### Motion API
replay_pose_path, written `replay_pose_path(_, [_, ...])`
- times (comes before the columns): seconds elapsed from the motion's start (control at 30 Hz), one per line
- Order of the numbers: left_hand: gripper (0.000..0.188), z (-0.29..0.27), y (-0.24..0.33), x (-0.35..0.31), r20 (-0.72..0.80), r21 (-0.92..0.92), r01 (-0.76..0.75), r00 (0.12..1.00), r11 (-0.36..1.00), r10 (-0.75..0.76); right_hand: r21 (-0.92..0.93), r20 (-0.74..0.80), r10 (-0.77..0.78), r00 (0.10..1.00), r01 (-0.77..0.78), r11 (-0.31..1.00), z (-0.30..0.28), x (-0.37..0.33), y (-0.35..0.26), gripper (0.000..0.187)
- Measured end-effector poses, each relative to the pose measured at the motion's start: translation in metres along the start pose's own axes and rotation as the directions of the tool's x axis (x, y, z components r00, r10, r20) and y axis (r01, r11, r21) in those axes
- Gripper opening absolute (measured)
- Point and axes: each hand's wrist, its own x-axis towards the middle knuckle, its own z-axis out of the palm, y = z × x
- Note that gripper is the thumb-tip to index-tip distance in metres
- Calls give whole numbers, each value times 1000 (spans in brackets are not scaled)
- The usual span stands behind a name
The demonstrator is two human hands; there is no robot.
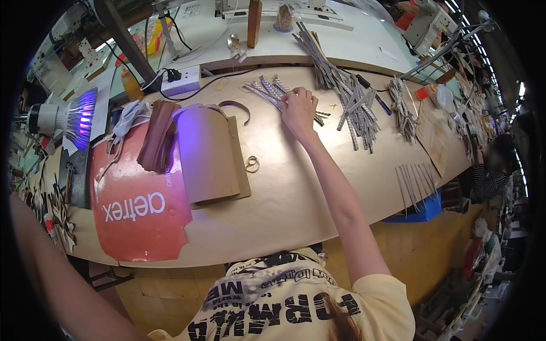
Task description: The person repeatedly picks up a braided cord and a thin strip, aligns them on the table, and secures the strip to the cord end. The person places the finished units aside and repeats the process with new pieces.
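My right hand [298, 111] reaches to the far middle of the table, fingers bent down and closed over a small bundle of grey-and-white patterned strips [265, 92]. The strips fan out on the hand's left side, and short dark ends [322, 116] show on its right. The fingertips are partly hidden. My left arm [60, 278] runs along the lower left edge, and its hand is out of the picture. Just right of my right hand lies a loose heap of similar grey strips [358, 111], with longer grey strips [318, 57] behind it.
A brown cardboard piece [207, 156], brown strips [157, 136] and a red sheet [133, 227] cover the table's left side. A lit lamp [79, 119] and a power strip [182, 80] stand beyond. At right are tied strips [402, 111] and a blue bin [421, 211].
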Motion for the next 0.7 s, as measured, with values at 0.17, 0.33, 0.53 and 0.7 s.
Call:
replay_pose_path(0.17, [27,0,-2,0,-4,-4,-15,1000,1000,15,39,1,-20,1000,19,999,-9,-5,-6,16])
replay_pose_path(0.33, [30,9,-1,-2,-17,26,-33,999,999,33,45,-8,-15,1000,15,999,-19,-5,-8,16])
replay_pose_path(0.53, [34,11,-4,-3,-26,24,-38,999,999,39,260,181,109,978,-154,953,-38,-21,7,18])
replay_pose_path(0.7, [36,10,-7,6,-22,17,-70,997,997,71,449,525,275,805,-537,714,-72,-70,19,28])
